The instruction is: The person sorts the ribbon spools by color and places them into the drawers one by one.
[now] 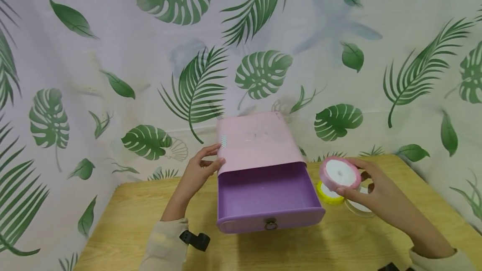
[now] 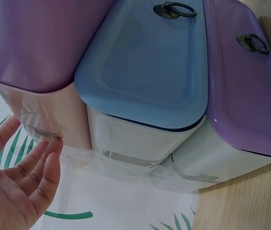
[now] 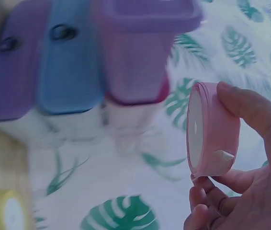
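Note:
My right hand (image 1: 385, 202) holds a pink ribbon roll (image 1: 339, 174) by its edge, between thumb and fingers, to the right of the drawer cabinet. In the right wrist view the roll's ribbon side (image 3: 222, 129) faces the palm, with a pale tape end on it. The cabinet's pink top (image 1: 256, 141) stands over a purple drawer (image 1: 269, 189), which is pulled out and bare inside, with a ring handle (image 1: 270, 224) on its front. My left hand (image 1: 197, 170) touches the cabinet's left side with its fingertips, fingers loosely bent.
Below the pulled-out drawer are a closed blue drawer (image 2: 150, 62) and a closed purple drawer (image 2: 245, 81). A yellow ribbon roll (image 1: 330, 198) and a white roll (image 1: 359, 210) lie on the wooden table (image 1: 350, 241) beneath my right hand. Behind hangs a leaf-patterned cloth (image 1: 301, 32).

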`<state>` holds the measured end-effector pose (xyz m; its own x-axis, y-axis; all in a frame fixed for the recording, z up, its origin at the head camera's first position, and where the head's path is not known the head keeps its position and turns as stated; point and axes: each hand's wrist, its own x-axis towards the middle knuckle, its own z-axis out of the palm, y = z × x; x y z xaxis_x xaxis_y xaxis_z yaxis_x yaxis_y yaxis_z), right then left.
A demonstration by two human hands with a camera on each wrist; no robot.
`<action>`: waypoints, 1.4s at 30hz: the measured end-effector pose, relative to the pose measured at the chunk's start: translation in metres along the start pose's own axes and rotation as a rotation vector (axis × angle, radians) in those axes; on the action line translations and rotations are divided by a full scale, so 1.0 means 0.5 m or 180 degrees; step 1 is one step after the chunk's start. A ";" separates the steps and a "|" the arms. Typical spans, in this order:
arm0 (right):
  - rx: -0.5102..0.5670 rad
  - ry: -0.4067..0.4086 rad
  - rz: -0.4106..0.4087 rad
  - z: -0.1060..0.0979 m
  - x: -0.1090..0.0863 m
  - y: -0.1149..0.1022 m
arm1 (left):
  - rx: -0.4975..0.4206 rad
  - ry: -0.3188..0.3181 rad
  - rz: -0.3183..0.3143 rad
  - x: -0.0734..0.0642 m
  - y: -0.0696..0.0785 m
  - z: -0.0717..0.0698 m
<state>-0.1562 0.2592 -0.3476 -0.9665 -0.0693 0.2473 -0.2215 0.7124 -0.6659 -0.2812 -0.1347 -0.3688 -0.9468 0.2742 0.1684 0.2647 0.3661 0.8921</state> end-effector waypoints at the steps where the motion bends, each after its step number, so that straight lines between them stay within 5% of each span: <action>1: 0.0015 -0.0009 -0.0047 -0.002 0.005 -0.010 | -0.0003 0.0005 -0.0004 -0.001 0.000 0.000; 12: 0.0212 -0.0434 -0.0557 0.035 0.044 -0.097 | -0.0007 -0.0071 -0.0010 -0.002 0.008 0.002; 24: 0.0052 -0.0837 -0.0990 0.083 0.068 -0.134 | -0.0039 -0.0083 0.0005 0.007 0.010 0.007; 31: -0.0064 -0.1056 -0.0975 0.099 0.084 -0.144 | -0.0066 -0.0035 -0.0007 0.009 0.007 0.006; 42: 0.0373 -0.1118 -0.0862 0.098 0.076 -0.152 | -0.0051 -0.0009 -0.0039 0.001 0.005 -0.005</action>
<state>-0.1825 0.1680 -0.3219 -0.8527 -0.4892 0.1834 -0.4660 0.5535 -0.6903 -0.2813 -0.1360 -0.3653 -0.9495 0.2722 0.1562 0.2499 0.3551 0.9008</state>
